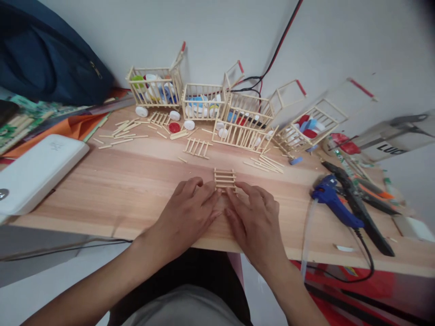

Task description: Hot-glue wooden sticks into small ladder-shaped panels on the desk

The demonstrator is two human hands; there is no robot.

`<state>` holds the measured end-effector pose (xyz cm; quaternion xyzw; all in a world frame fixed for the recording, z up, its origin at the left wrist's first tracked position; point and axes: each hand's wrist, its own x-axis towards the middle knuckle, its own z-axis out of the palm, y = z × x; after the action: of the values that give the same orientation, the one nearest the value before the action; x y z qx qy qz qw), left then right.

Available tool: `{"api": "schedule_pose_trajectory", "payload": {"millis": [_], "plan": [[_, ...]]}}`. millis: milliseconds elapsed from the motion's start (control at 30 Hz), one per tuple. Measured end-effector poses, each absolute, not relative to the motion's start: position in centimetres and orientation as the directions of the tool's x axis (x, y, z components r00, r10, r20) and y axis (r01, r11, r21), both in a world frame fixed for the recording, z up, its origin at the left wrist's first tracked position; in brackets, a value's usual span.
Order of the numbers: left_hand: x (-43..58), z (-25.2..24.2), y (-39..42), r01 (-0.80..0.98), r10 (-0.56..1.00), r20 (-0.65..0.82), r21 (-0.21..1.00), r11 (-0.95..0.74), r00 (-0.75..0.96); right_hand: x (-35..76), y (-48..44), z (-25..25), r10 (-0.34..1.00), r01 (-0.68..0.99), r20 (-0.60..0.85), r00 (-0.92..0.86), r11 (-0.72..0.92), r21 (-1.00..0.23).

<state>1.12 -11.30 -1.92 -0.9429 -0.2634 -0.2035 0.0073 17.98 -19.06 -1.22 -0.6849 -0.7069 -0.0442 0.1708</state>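
A small ladder-like panel of thin wooden sticks lies on the table in front of me. My left hand grips its left side and near edge with fingertips and thumb. On the other side, my right hand pinches the right side and near edge. The two thumbs almost meet at the panel, and the fingers cover its near corners. Just beyond it lies another stick panel, with loose sticks to the right of that.
Miniature stick shopping carts holding bottle caps line the wall. A blue glue gun and pliers lie at the right. At the left are a white power bank, an orange cloth and a dark blue bag.
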Motion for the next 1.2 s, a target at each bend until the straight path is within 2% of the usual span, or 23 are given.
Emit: {"api": "schedule_pose_trajectory", "payload": {"millis": [167,367,767,967,1200], "plan": [[1.0,-1.8,-11.4,0.505,0.508,0.44,0.134,-0.852,0.74,18.0,-18.3,-0.9,0.952,0.992,0.302,-0.055,0.087,-0.092],[0.6,-1.6,-11.5,0.517,0.538,0.557,0.214,-0.829,0.633,17.5,-17.0,-1.4,0.971,0.991,0.199,-0.132,0.132,0.013],[0.0,-1.8,-11.5,0.527,0.583,0.54,0.274,-0.804,0.607,17.0,-16.9,-1.5,0.984,0.99,0.109,-0.142,0.138,0.041],[0.0,-1.7,-11.5,0.516,0.581,0.59,0.301,-0.802,0.561,17.1,-16.9,-1.0,0.977,0.987,0.147,-0.157,0.149,0.06],[0.0,-1.8,-11.5,0.531,0.587,0.597,0.295,-0.795,0.547,16.7,-16.9,-1.6,0.971,0.983,0.149,-0.185,0.184,0.023]]}}
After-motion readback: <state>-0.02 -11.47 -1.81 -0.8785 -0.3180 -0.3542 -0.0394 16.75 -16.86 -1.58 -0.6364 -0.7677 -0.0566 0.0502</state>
